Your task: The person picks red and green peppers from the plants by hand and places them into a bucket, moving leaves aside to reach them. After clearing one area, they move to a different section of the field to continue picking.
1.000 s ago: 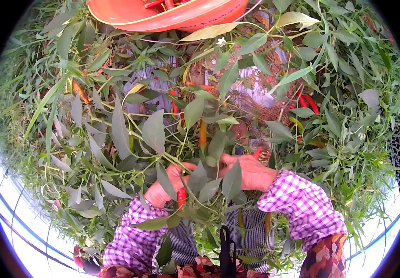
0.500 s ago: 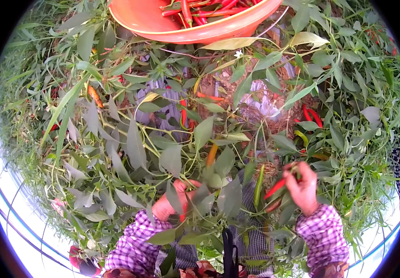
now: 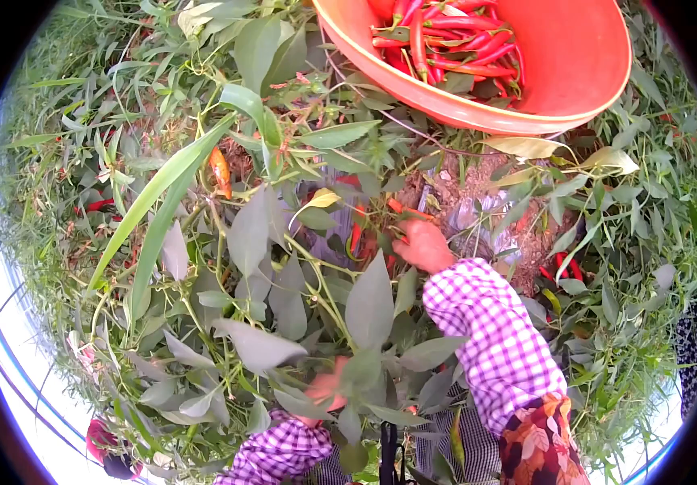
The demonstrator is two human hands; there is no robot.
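My right hand (image 3: 425, 246) reaches forward into the pepper plants, its fingers curled together at their tips; what they hold, if anything, is hidden. Just beyond it lies an orange-red chili pepper (image 3: 410, 211), and a red chili pepper (image 3: 355, 230) hangs to its left. My left hand (image 3: 328, 385) is low among the stems, blurred and partly covered by leaves, so its grip does not show. At the top, an orange-red plastic tub (image 3: 579, 81) holds a pile of red chili peppers (image 3: 465, 44).
Leafy stems crowd both sides. An orange chili pepper (image 3: 220, 172) hangs at left, and red chili peppers (image 3: 568, 267) at right. Shiny plastic film (image 3: 465, 214) and soil show between plants. Someone's dark patterned clothing (image 3: 692, 347) appears at the right edge.
The view has shifted, so the tub sits farther right and lower. My right hand has moved forward and left from the lower right, where it held a red chili pepper.
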